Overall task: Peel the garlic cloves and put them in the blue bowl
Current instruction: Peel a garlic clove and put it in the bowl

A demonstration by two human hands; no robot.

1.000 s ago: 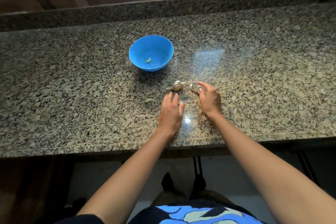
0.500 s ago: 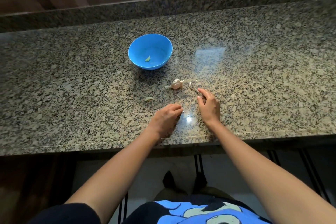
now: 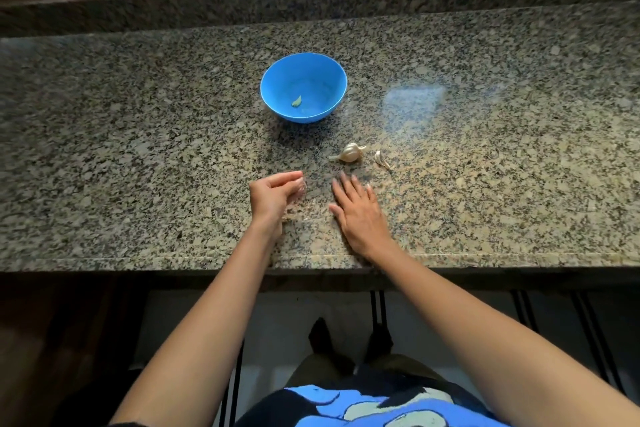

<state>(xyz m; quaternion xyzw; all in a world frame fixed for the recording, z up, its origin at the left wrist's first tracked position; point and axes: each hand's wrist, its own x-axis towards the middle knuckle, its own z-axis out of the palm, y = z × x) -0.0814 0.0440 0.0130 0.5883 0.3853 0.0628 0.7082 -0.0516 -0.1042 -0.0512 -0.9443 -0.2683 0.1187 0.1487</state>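
Seen from the head camera, the person is standing at a speckled granite table (image 3: 138,191) and working close to its near edge. The left hand (image 3: 273,194) is curling its fingers in toward the thumb and seems to be pinching a small pale clove (image 3: 300,185) at the fingertips. Blur is hiding the detail, so the clove is my reading, and I cannot tell whether the hand is touching the table. It is probably holding the clove this way so that the other hand can get at the skin. The right hand (image 3: 358,211) is lying flat just to the right, fingers straight and spread, gripping nothing. It is likely bracing on the table or getting ready to join the peeling. The garlic bulb (image 3: 349,153) is lying on its side just beyond that hand's fingertips, apart from them. It is looking papery, off-white and partly broken down, with a thin tip pointing left. A loose clove (image 3: 380,159), apparently with its skin on, is lying just right of the bulb. The blue bowl (image 3: 325,80) is sitting farther back and to the left of the bulb, within easy reach for dropping cloves in. One peeled clove (image 3: 296,101), looking yellowish green in this light, is lying on the bowl's bottom, so most of the peeling is waiting to be done.
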